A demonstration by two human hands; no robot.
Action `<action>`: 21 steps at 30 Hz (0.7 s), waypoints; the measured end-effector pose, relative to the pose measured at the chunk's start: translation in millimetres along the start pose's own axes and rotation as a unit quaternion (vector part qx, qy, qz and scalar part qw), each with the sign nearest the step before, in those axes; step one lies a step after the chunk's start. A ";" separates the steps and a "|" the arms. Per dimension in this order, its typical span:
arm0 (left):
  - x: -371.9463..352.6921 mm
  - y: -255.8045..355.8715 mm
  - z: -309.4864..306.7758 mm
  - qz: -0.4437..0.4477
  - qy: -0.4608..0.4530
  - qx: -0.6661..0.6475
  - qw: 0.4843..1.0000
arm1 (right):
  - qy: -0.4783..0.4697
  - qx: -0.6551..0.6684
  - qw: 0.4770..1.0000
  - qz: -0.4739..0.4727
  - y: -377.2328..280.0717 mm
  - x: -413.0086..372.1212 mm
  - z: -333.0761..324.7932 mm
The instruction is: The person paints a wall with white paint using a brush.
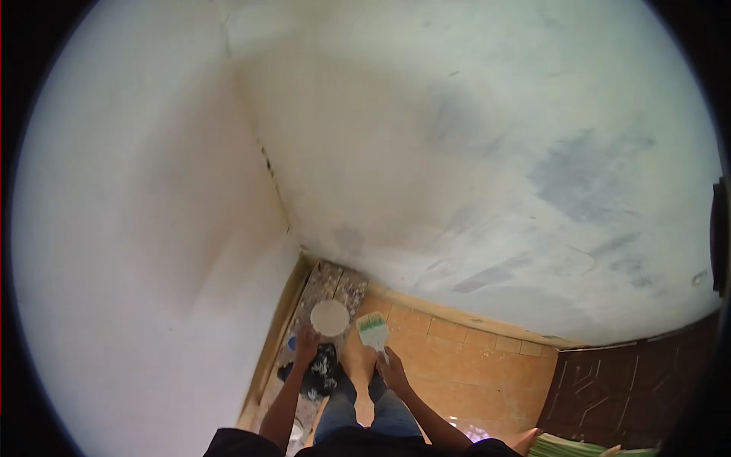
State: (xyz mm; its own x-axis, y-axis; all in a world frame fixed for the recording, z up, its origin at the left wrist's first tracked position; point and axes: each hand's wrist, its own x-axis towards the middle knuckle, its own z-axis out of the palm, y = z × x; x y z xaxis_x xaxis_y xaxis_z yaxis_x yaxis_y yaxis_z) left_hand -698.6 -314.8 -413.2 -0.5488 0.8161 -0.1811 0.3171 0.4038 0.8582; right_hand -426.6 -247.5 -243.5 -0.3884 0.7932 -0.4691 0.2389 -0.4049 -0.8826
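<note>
My right hand (392, 369) is closed around the pale handle of a wide paintbrush (373, 329). The brush points up and away from me, its bristles green at the base and cream at the tip. At the lower left rim of a round tub of off-white paint (330, 317) is my left hand (307, 343), fingers curled against it. How far the fingers wrap under the tub is hidden. Below that hand lies a crumpled black plastic bag (321, 372) with white smears. A small blue round thing (292, 343) shows just left of the hand.
Two white walls meet in a cracked corner (268, 164). Grey patches (586, 175) mark the right wall. A paint-spattered board (324, 280) runs along the left wall's foot, beside an orange tiled floor (457, 373). A dark carved wooden panel (617, 392) stands at the right.
</note>
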 end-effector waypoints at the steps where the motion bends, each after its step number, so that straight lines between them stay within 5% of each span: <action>1: -6.3 23.6 -7.2 -0.039 -0.043 -0.064 0.996 | 0.027 -0.004 0.999 -0.022 -9.1 -5.5 -3.5; 6: -41.5 127.6 -23.7 -0.054 -0.150 -0.122 0.980 | 0.092 0.059 0.993 -0.051 -83.7 -53.7 -27.3; 13: -52.7 208.2 9.8 0.074 -0.226 -0.092 0.967 | 0.091 0.178 0.974 -0.106 -103.1 -98.8 -52.3; 21: -40.6 291.3 37.2 0.118 -0.260 -0.136 0.949 | 0.091 0.148 0.975 -0.139 -129.2 -103.7 -71.4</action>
State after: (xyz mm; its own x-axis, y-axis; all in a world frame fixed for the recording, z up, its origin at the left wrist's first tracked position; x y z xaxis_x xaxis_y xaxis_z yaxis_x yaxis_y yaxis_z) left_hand -555.2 -214.9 -173.8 -0.0098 0.9926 -0.1209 0.1345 0.1211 0.9835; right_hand -353.6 -245.0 -78.5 -0.2316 0.9476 -0.2202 -0.1316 -0.2548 -0.9580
